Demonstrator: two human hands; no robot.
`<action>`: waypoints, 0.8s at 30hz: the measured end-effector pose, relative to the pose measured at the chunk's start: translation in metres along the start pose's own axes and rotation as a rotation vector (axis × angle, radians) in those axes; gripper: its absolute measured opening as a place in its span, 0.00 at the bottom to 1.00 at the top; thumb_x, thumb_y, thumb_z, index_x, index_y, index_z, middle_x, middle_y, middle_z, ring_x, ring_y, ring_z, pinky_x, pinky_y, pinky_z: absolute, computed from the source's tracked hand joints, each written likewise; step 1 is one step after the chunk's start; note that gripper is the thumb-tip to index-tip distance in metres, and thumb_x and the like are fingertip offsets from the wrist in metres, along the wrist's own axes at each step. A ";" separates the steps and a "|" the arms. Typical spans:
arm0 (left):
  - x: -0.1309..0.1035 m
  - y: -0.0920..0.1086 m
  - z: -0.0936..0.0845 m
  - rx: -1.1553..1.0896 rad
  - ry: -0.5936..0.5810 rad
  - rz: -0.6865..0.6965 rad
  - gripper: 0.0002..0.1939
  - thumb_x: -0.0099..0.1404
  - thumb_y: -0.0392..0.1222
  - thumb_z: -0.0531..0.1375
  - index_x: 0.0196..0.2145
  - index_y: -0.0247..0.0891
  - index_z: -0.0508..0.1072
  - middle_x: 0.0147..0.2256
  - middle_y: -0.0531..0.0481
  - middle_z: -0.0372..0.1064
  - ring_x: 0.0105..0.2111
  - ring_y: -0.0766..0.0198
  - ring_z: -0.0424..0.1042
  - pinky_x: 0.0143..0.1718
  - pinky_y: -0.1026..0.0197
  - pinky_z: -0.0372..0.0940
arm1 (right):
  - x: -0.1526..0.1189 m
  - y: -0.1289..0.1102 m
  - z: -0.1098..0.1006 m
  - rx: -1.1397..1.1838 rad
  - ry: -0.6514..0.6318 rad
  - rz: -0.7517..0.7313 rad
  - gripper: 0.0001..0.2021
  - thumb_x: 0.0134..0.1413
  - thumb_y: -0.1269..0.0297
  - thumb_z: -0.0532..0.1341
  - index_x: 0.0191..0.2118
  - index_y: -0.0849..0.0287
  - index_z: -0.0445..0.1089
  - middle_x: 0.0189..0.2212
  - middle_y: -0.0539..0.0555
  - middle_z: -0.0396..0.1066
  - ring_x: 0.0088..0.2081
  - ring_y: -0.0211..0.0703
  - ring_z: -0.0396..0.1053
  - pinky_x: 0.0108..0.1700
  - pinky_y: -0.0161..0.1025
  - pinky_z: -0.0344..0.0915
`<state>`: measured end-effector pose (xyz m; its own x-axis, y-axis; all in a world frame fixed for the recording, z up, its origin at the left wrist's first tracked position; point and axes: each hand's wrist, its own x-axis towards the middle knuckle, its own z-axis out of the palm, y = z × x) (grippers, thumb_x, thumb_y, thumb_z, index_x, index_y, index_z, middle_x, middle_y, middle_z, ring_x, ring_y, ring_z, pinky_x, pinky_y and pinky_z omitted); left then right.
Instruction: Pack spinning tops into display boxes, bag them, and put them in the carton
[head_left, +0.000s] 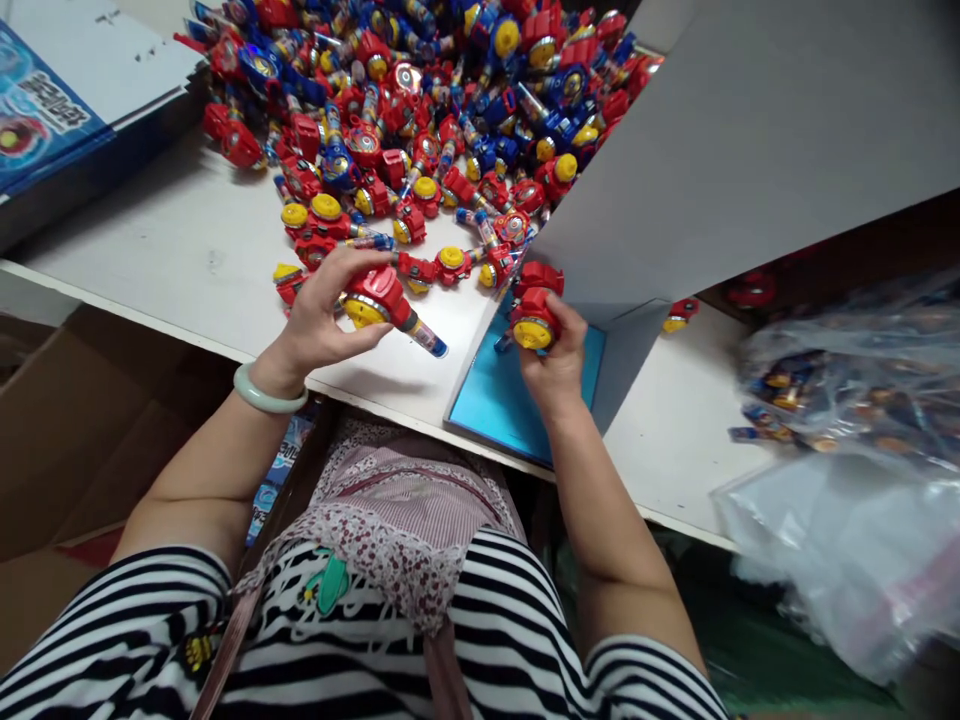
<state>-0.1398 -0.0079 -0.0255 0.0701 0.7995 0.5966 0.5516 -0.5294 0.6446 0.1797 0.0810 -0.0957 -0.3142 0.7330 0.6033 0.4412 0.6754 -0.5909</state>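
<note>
My left hand (326,315), with a pale bangle on its wrist, grips a red toy (379,290) with a yellow knob and a blue-tipped clear tube pointing to the lower right. The toy is held above the white table. My right hand (559,355) is closed on another red toy (535,318) with a yellow knob, over the blue inner face of an open box (491,395). Behind that toy, a further red toy (538,276) shows inside the box. Whether my right fingers touch it is unclear.
A large pile of red and blue toys (420,130) covers the table's back. Printed blue sheets (45,120) lie at far left. The box's tall grey flap (720,130) rises at right. Clear bags of toys (862,380) stand far right; a cardboard box (97,430) is lower left.
</note>
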 end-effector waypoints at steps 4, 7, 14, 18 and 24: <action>0.002 0.010 0.006 -0.066 0.011 0.063 0.31 0.60 0.54 0.69 0.57 0.42 0.69 0.49 0.44 0.71 0.50 0.54 0.71 0.54 0.47 0.68 | -0.003 0.001 -0.007 -0.027 -0.118 0.060 0.29 0.59 0.64 0.61 0.65 0.49 0.57 0.54 0.59 0.67 0.54 0.52 0.70 0.56 0.54 0.70; 0.002 0.030 0.019 -0.147 -0.025 0.032 0.30 0.60 0.53 0.69 0.56 0.42 0.69 0.49 0.42 0.71 0.48 0.54 0.72 0.52 0.50 0.69 | 0.006 -0.035 -0.036 -0.141 -0.203 0.059 0.34 0.57 0.58 0.67 0.67 0.47 0.56 0.57 0.60 0.65 0.57 0.57 0.67 0.59 0.59 0.68; 0.014 0.077 0.074 -0.352 -0.237 0.095 0.32 0.60 0.57 0.68 0.54 0.38 0.65 0.47 0.42 0.70 0.44 0.58 0.72 0.45 0.57 0.70 | -0.010 -0.119 -0.055 0.114 -0.302 -0.058 0.41 0.59 0.57 0.66 0.71 0.45 0.45 0.58 0.58 0.66 0.51 0.51 0.73 0.48 0.47 0.76; 0.054 0.024 0.081 -0.163 -0.265 -0.131 0.32 0.63 0.61 0.64 0.55 0.37 0.67 0.50 0.39 0.69 0.48 0.54 0.71 0.52 0.53 0.67 | -0.025 -0.079 -0.044 0.106 0.000 0.021 0.37 0.57 0.57 0.67 0.67 0.45 0.50 0.57 0.57 0.63 0.52 0.52 0.73 0.51 0.53 0.75; 0.105 -0.062 0.108 0.601 -0.411 -0.514 0.35 0.66 0.57 0.60 0.62 0.29 0.64 0.60 0.29 0.62 0.64 0.38 0.54 0.67 0.39 0.47 | -0.034 -0.035 -0.031 0.054 0.165 -0.066 0.30 0.58 0.56 0.66 0.62 0.44 0.55 0.52 0.55 0.65 0.46 0.49 0.74 0.44 0.50 0.77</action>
<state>-0.0774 0.1394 -0.0544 -0.0774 0.9970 0.0093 0.9317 0.0690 0.3566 0.2013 0.0304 -0.0791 -0.1972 0.6667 0.7188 0.3774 0.7283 -0.5720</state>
